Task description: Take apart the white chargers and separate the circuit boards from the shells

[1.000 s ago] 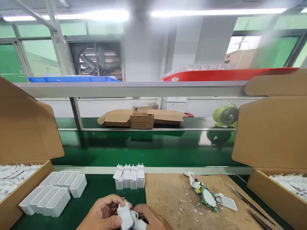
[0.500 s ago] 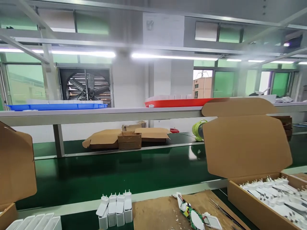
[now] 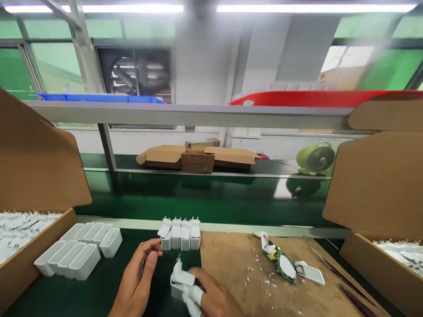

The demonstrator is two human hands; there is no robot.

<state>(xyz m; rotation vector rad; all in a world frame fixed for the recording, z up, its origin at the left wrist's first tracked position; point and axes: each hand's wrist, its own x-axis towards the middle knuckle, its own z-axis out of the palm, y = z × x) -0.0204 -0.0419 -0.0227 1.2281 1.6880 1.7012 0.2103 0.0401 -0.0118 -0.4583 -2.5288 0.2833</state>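
My right hand (image 3: 216, 297) is closed around a white plastic housing (image 3: 180, 286) with a lid-like part on top, its edges partly blurred. White coverings sit on some of its fingertips. To the left, my left hand (image 3: 137, 277) holds nothing, thumb apart from its curved fingers. Its fingertips are close to a row of several white housings with pronged caps (image 3: 180, 233); whether they touch is unclear. Beyond my right hand, a green circuit board (image 3: 287, 266) with wires and white parts lies on a brown board (image 3: 231, 255).
Empty white housings (image 3: 79, 259) stand in two groups at left. Open cartons of white parts flank the bench, left (image 3: 39, 242) and right (image 3: 380, 259). Tweezers (image 3: 340, 273) lie beside the right carton. A shelf (image 3: 198, 116) crosses above; a green fan (image 3: 315, 157) stands behind.
The view has tilted down and turned. Both hands have come into view at the bottom, the right one gripping a white housing.
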